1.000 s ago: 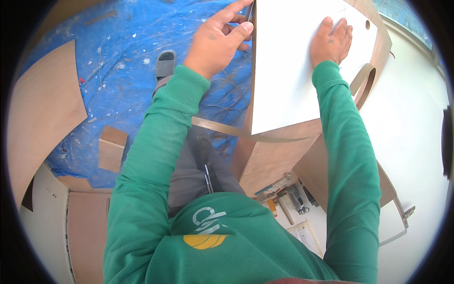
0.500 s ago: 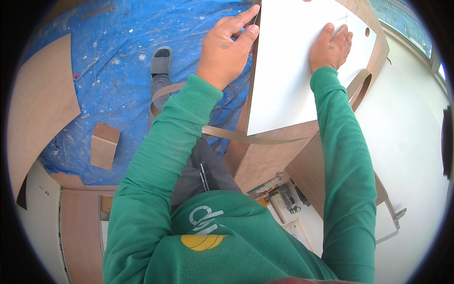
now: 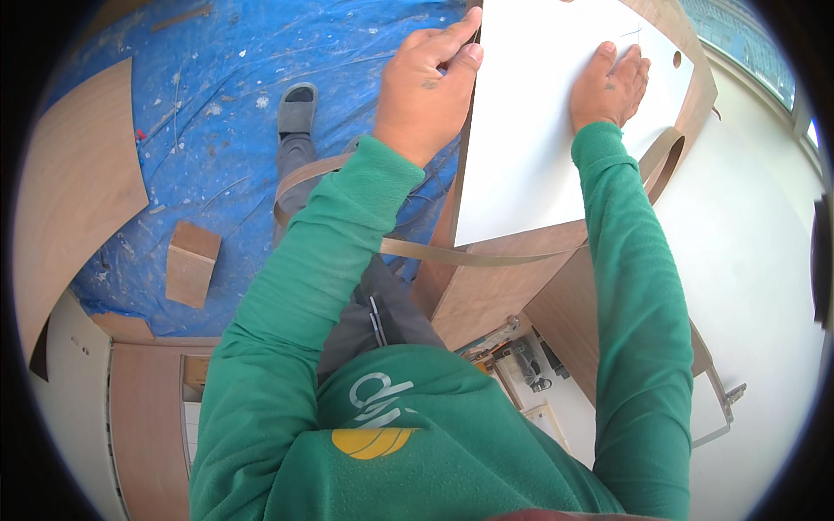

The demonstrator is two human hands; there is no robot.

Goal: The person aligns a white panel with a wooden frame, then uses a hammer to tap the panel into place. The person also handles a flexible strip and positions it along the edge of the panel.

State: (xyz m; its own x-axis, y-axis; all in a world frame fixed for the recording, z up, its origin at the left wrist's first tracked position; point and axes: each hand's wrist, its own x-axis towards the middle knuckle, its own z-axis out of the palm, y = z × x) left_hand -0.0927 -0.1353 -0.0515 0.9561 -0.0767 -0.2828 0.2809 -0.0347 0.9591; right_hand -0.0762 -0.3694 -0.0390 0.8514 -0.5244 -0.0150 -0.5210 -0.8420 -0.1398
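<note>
A white panel (image 3: 530, 148) with round holes near its far edge and a small pencil cross lies on a wooden cabinet-like box (image 3: 499, 291). My right hand (image 3: 606, 91) rests flat on its white face, fingers stretched forward. At the panel's left edge is my left hand (image 3: 424, 91), its thumb and forefinger drawn close together against the edge. What they pinch, if anything, is hidden. A long thin brown strip, like edge banding (image 3: 469, 258), loops below the panel, passes behind my left forearm and curls again beside my right wrist.
Blue sheeting (image 3: 208, 113) covers the floor on the left, with a curved plywood sheet (image 3: 82, 174) and a small wooden block (image 3: 192, 265) on it. My sandalled foot (image 3: 297, 108) stands there. Tools (image 3: 526, 360) lie below the box. A pale wall (image 3: 747, 252) borders the right.
My left hand has shifted slightly right and nearer along the panel's edge, its forearm moving with it. My right hand stays in place on the panel.
</note>
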